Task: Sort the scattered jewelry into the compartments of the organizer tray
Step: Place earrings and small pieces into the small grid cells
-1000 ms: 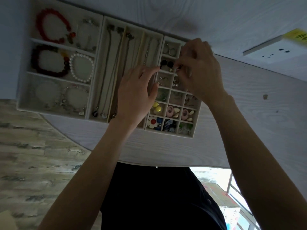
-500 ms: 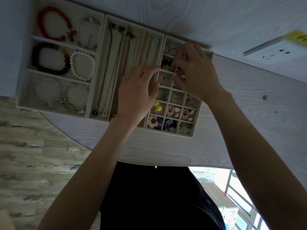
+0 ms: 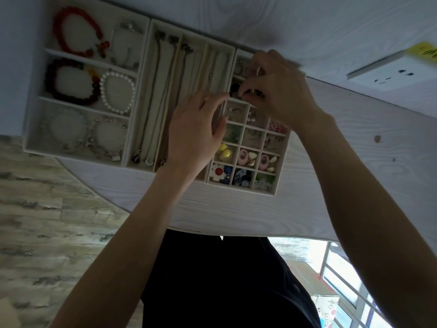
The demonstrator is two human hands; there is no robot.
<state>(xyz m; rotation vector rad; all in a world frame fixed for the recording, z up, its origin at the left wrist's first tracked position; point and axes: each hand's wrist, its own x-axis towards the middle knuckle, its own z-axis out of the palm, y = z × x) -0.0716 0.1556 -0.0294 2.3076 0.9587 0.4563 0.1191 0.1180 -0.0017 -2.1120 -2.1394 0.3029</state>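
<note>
The organizer tray (image 3: 151, 27) is lying on the white table (image 3: 236, 209), its long axis running left to right, dipping rightward. The left hand (image 3: 194, 131) is resting relaxed, fingers loosely spread, over the necklace slots. The right hand (image 3: 279, 91) is pinching a small black earring (image 3: 234, 87) in a far grid compartment.

Dim, bluish cast; bright window (image 3: 343, 280) glare low-right; wide-angle edge warp.
</note>
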